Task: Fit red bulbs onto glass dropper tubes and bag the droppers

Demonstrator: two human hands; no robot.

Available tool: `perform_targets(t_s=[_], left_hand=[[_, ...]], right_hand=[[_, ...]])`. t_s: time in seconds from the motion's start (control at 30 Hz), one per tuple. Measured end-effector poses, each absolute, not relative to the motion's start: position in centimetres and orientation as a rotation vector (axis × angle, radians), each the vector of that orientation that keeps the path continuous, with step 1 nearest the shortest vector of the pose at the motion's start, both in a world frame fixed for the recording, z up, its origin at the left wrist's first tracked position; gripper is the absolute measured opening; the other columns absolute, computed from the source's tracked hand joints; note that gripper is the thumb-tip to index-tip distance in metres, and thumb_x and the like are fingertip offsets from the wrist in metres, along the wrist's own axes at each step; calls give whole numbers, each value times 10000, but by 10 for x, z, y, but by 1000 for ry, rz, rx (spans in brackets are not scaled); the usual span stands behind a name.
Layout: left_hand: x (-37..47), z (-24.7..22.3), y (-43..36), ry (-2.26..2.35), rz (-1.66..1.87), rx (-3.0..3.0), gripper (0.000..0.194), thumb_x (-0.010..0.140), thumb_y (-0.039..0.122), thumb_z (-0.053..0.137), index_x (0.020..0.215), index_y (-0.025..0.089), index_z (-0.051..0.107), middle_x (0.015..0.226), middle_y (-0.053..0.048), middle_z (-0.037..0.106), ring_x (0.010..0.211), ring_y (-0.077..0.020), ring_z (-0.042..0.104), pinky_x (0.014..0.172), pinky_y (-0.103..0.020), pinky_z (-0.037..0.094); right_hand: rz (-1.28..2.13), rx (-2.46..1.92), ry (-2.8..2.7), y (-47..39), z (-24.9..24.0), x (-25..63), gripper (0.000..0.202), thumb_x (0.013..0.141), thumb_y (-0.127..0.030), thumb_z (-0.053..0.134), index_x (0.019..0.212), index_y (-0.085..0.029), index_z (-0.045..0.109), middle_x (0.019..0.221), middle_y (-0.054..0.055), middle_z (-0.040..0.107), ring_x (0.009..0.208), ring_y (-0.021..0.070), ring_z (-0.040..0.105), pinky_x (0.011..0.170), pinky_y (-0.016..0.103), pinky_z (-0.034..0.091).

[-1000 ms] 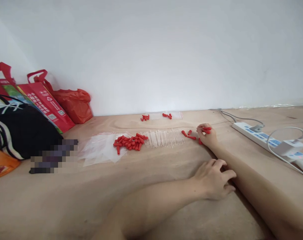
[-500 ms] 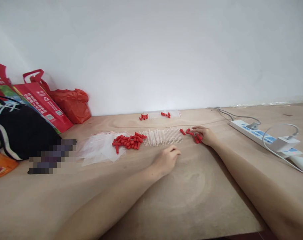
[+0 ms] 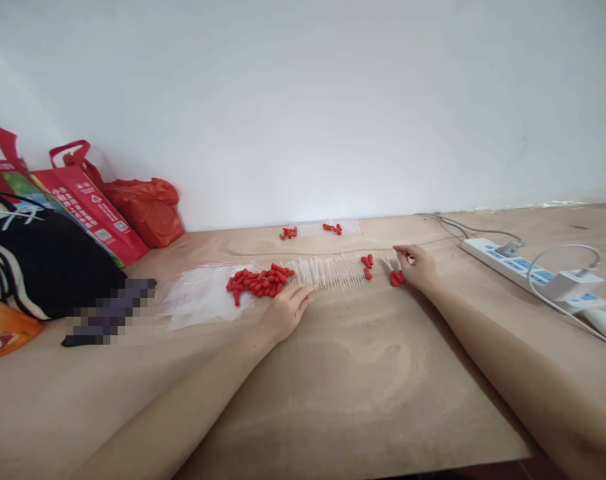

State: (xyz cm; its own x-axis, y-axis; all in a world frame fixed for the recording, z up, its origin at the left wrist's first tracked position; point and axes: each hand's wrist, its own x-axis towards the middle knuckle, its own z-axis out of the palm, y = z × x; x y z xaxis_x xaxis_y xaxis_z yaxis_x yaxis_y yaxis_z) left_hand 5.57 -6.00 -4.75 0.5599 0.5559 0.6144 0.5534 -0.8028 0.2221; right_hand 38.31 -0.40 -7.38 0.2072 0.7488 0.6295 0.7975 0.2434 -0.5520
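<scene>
My left hand (image 3: 287, 310) is low over the table beside the pile of red balloon-like pieces (image 3: 260, 281), fingers extended and slightly apart, nothing visible in them. A row of thin white sticks (image 3: 327, 272) lies between my hands. At the row's right end are a few red pieces (image 3: 367, 267). Farther right, more red pieces (image 3: 397, 277) and a couple of white sticks (image 3: 387, 263) lie against my right hand (image 3: 417, 267). Its thumb and fingers curl close together; whether they pinch anything is too small to tell.
Clear plastic bags (image 3: 195, 297) lie left of the red pile. Small bags with red pieces (image 3: 333, 229) are near the wall. A power strip (image 3: 513, 263) with cables is at the right; red bags (image 3: 90, 207) and a black bag (image 3: 53, 267) stand left.
My left hand has moved left toward the red pile. Red pieces at the row's right end have shifted into a small group, and white sticks now show beside my right hand.
</scene>
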Motion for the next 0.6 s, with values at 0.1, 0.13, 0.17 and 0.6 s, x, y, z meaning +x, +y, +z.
perform_targets(t_s=[0.1, 0.13, 0.17, 0.6], left_hand=[[55, -47, -60, 1082, 982, 2667, 297, 792, 156, 498, 1088, 175, 478, 994, -61, 559, 886, -171, 562, 796, -320, 474], [55, -47, -60, 1121, 984, 2616, 319, 778, 161, 518, 1094, 170, 473, 996, -62, 549, 849, -162, 573, 774, -312, 487], [54, -47, -60, 1154, 994, 2574, 317, 767, 169, 534, 1081, 165, 482, 995, -64, 540, 816, -153, 581, 752, -304, 497], [41, -45, -72, 1141, 1057, 2595, 144, 808, 212, 490, 879, 175, 609, 859, -40, 578, 762, -137, 560, 681, -266, 480]], right_hand=[[-178, -1599, -1644, -18, -62, 361, 272, 696, -429, 480, 718, -204, 630, 691, 39, 610, 725, 190, 521, 731, 358, 322], [-191, -1632, -1675, -23, -58, 353, 297, 682, -471, 486, 674, -207, 619, 659, 31, 596, 722, 192, 511, 731, 363, 296], [-189, -1657, -1707, -27, -55, 345, 322, 676, -502, 480, 643, -207, 607, 643, 24, 586, 716, 190, 503, 724, 359, 277], [-84, -2043, -1814, -27, -52, 307, 272, 745, -366, 410, 691, -213, 628, 805, 64, 628, 838, 244, 499, 747, 414, 264]])
